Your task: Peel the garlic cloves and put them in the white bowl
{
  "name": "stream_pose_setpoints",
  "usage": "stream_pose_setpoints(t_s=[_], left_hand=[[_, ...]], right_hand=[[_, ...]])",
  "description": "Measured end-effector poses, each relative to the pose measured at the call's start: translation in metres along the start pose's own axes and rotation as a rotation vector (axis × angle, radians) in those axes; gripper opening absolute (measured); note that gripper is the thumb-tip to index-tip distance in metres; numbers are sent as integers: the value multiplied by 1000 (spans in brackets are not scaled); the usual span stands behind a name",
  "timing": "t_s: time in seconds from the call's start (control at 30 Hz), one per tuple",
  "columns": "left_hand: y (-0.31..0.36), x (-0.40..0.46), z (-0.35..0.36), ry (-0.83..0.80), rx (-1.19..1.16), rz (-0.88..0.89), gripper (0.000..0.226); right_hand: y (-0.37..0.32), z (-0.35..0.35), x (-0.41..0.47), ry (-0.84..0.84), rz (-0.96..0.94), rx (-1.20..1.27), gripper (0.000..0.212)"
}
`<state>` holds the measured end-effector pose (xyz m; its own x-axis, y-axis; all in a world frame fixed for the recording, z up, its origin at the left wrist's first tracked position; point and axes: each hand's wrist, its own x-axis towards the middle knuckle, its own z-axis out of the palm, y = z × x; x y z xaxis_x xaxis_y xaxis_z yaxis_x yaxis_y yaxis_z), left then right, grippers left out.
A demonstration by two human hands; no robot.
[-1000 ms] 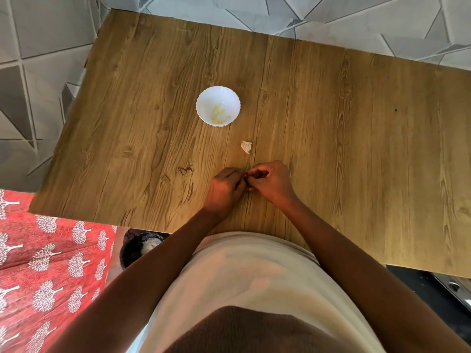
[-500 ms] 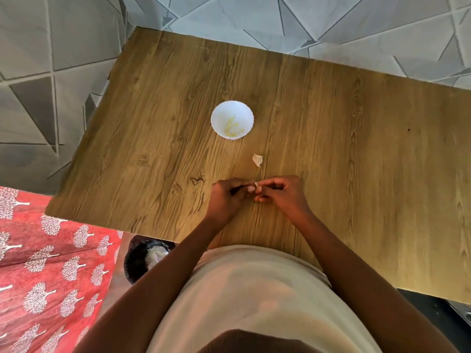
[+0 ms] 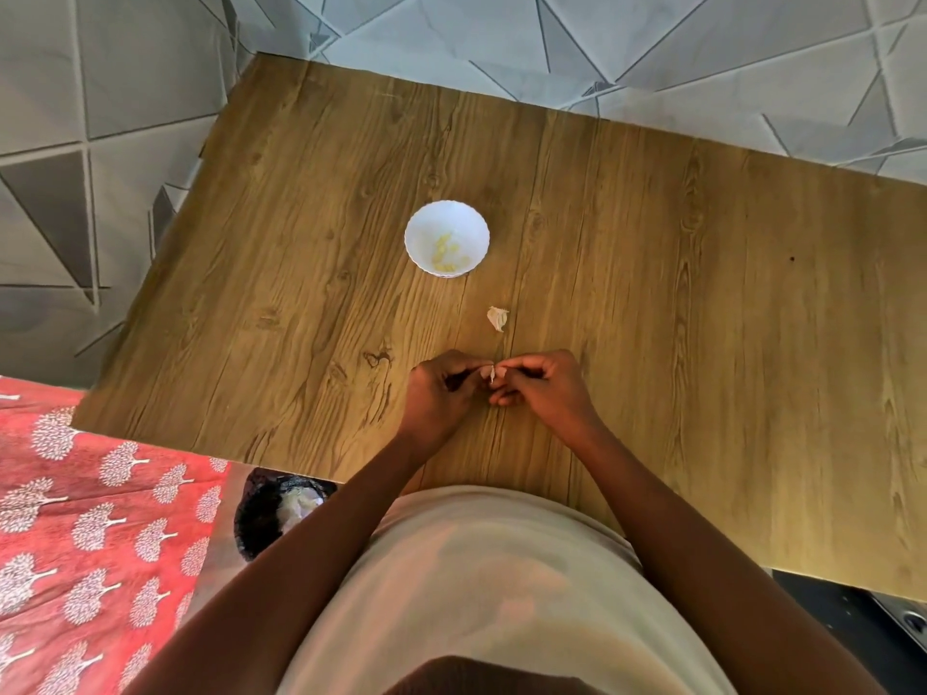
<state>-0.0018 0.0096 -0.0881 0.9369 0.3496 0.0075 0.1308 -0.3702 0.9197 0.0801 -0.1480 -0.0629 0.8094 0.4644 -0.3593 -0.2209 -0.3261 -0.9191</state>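
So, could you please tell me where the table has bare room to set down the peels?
The table is bare right of the right hand, and left of the white bowl and left hand. It is crowded between bowl and hands, where a garlic piece lies.

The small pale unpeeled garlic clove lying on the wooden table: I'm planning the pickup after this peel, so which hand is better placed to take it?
Probably the right hand. The small pale unpeeled garlic clove lies just beyond its knuckles, slightly nearer than to the left hand. Both hands now pinch the clove being peeled.
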Motion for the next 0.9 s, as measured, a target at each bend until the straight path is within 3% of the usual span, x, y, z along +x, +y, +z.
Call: stream_pose_setpoints(t_s=[0.37,0.9], left_hand=[[0,3,-1,-20,-10,11,16],[3,-2,2,18,18,14,18]], right_hand=[[-2,-2,0,-21,1,15,14],[-3,7,-3,56,-95,-163,13]])
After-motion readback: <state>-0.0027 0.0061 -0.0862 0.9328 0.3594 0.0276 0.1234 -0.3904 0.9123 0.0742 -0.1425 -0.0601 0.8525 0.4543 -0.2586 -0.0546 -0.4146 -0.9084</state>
